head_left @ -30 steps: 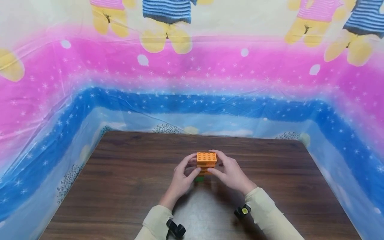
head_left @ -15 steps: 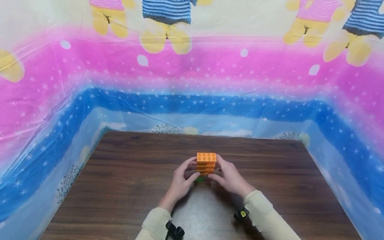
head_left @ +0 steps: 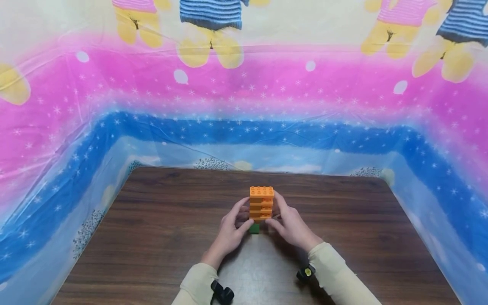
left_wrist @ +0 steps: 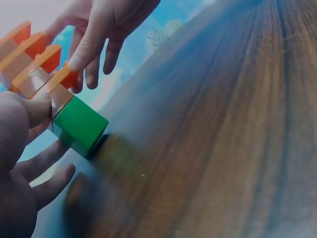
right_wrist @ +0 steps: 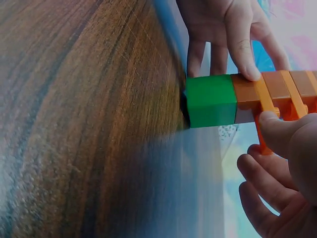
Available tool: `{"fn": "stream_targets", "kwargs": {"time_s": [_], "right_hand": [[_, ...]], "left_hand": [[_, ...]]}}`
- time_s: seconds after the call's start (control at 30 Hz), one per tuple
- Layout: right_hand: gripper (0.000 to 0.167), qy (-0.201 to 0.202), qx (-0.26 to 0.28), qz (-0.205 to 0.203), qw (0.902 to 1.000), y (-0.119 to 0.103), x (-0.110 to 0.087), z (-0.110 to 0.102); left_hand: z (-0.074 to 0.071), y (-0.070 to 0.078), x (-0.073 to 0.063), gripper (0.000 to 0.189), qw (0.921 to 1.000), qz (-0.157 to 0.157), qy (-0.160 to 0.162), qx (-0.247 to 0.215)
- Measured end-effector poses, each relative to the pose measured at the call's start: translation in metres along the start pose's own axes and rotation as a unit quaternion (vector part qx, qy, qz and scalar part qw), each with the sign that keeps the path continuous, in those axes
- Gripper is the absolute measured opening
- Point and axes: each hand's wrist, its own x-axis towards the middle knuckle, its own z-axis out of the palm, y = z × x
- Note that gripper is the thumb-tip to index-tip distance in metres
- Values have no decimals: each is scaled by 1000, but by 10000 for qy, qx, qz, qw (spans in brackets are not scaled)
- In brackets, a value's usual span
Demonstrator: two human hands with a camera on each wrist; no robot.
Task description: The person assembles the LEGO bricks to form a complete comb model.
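A stack of orange toy building bricks point(head_left: 261, 203) stands upright on a green block point(head_left: 254, 228) in the head view. The green block point(right_wrist: 210, 101) is at the bottom, by the table top, in the right wrist view. My left hand point(head_left: 230, 226) holds the stack from the left, its thumb on a low orange layer point(left_wrist: 57, 79). From the right, my right hand point(head_left: 295, 222) holds it likewise, thumb near the lower right corner. Brown-looking parts point(right_wrist: 247, 94) show between the orange layers in the right wrist view. The far side of the stack is hidden.
A dark wood-grain table point(head_left: 171, 220) lies under the hands. Printed cloth point(head_left: 213, 131) hangs round its back and sides. A small black device point(head_left: 223, 292) is at the left wrist, and another black device point(head_left: 306, 273) is at the right wrist.
The stack's top has shifted upward in the head view, showing more of its front and of the green block. Both thumbs have slid slightly lower; the right index finger has come down from the top.
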Motion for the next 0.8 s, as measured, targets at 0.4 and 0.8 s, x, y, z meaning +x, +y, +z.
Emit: {"fn": "stream_targets", "kwargs": {"time_s": [0.4,0.8], "right_hand": [[107,0,28,23,10000,3,3,-4],[107,-296,-125,222,9992,5,5,-8]], "left_hand": [[-4,9,8,82,9986,-233,-474,94],[-3,15,14,83,9934,-801,-782,265]]}}
